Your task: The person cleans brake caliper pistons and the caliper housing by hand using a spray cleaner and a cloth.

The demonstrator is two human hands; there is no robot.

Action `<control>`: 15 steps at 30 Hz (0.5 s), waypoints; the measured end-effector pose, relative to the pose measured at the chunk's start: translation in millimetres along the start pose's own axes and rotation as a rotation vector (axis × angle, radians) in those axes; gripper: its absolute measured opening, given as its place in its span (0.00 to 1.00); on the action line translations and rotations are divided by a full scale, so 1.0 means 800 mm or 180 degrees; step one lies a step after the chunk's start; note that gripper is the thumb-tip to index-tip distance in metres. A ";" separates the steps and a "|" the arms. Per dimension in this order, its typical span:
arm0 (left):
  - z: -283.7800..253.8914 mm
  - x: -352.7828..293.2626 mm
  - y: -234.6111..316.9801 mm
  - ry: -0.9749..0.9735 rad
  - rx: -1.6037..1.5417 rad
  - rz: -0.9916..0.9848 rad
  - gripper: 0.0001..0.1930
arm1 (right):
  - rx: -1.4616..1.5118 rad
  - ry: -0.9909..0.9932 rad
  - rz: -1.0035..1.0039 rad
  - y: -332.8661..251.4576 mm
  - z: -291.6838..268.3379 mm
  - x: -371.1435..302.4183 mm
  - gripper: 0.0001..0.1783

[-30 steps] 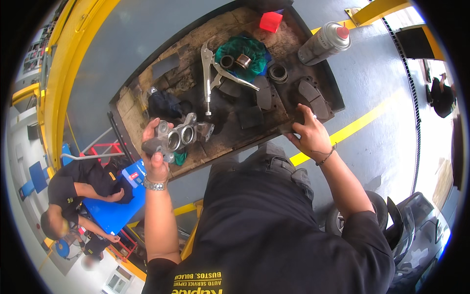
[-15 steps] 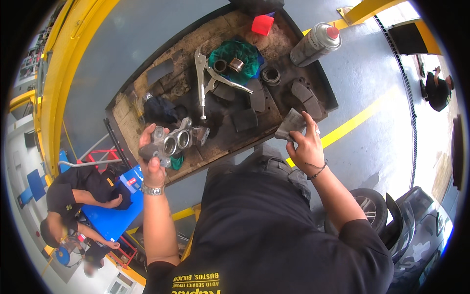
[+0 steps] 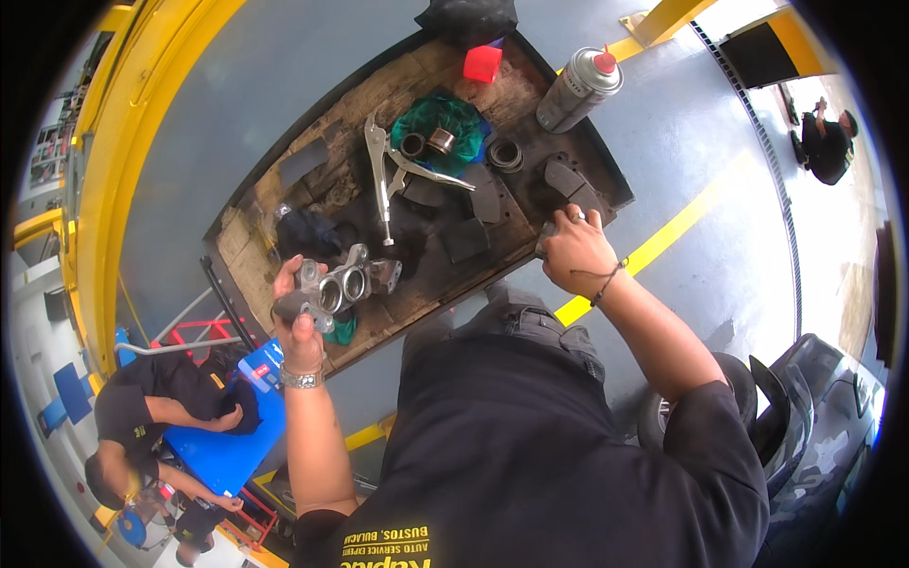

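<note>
A metal brake caliper (image 3: 333, 287) with two round bores rests in my left hand (image 3: 301, 327), its fingers and thumb wrapped round one end, above the near left part of the work tray (image 3: 440, 270). My right hand (image 3: 579, 251) is closed at the tray's near right edge, knuckles up. Between its fingers a small part of a grey sheet of sandpaper (image 3: 544, 239) shows; the hand hides the rest. Just beyond that hand lie brake pads (image 3: 571, 185). Locking clamp pliers (image 3: 379, 175) lie mid-tray, beside a green plastic bag (image 3: 459, 118) bearing a metal piston (image 3: 441, 141).
A spray can (image 3: 579, 90) with a red cap stands at the tray's far right. A red item (image 3: 483, 64) and a dark ring (image 3: 505, 154) are also there. Yellow posts (image 3: 142, 161) rise at left. Another person (image 3: 170, 407) sits by a blue surface at lower left.
My right hand has turned over and closed, so the grey sandpaper is now mostly hidden. The caliper stays in my left hand. The view has shifted slightly.
</note>
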State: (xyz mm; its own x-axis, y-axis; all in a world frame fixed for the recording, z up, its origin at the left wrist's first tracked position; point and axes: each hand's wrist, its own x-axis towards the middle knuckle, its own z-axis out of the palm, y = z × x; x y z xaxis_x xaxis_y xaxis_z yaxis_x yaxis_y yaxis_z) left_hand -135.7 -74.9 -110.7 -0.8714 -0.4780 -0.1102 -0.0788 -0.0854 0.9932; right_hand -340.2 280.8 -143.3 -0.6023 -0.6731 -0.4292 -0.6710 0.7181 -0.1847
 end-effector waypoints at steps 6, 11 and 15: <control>-0.003 -0.002 -0.002 -0.0012 -0.0013 0.0125 0.51 | 0.0710 0.0128 -0.0010 0.016 -0.011 0.007 0.09; -0.001 -0.002 -0.004 -0.0051 0.0057 0.0195 0.48 | 0.1900 0.0480 0.0105 0.019 -0.010 -0.001 0.13; 0.005 -0.002 0.000 0.0002 0.0238 0.0232 0.48 | 0.3743 -0.0287 0.1012 0.010 -0.010 -0.008 0.16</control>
State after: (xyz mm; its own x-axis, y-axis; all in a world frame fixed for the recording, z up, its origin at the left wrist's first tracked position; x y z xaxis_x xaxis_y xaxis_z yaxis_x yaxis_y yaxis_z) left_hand -136.3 -70.9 -110.2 -0.8758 -0.4812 -0.0374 -0.0510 0.0152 0.9986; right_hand -345.6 289.5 -134.8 -0.6047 -0.4571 -0.6522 0.3292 0.6023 -0.7273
